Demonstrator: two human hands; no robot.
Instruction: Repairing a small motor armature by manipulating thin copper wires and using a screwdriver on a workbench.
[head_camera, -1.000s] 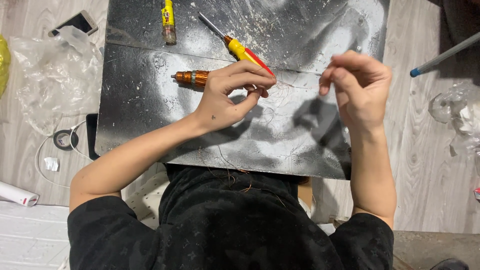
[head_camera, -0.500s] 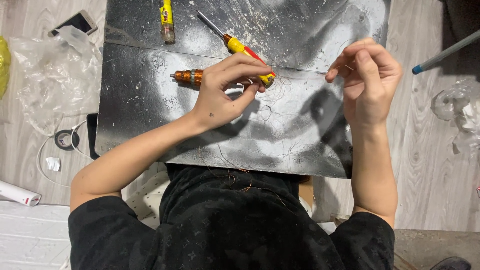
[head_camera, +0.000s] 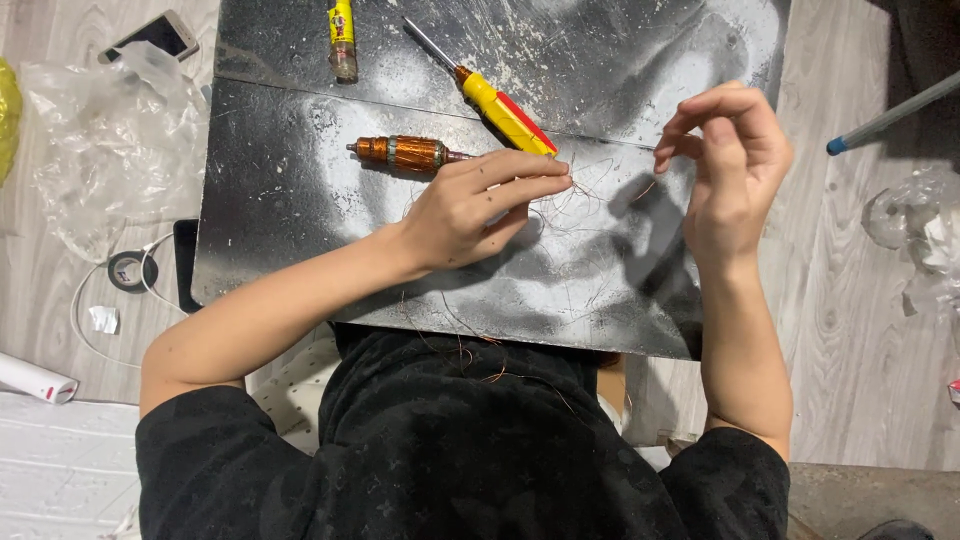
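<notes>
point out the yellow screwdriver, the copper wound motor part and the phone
yellow screwdriver (head_camera: 505, 110), head view, on the middle of its yellow and red handle
copper wound motor part (head_camera: 405, 152), head view, on the copper winding at its middle
phone (head_camera: 152, 36), head view, on its dark screen

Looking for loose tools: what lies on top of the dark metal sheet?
On the metal sheet: copper-wound rotor, yellow screwdriver, yellow lighter, wire strands. Anything under the left hand is hidden.
</notes>
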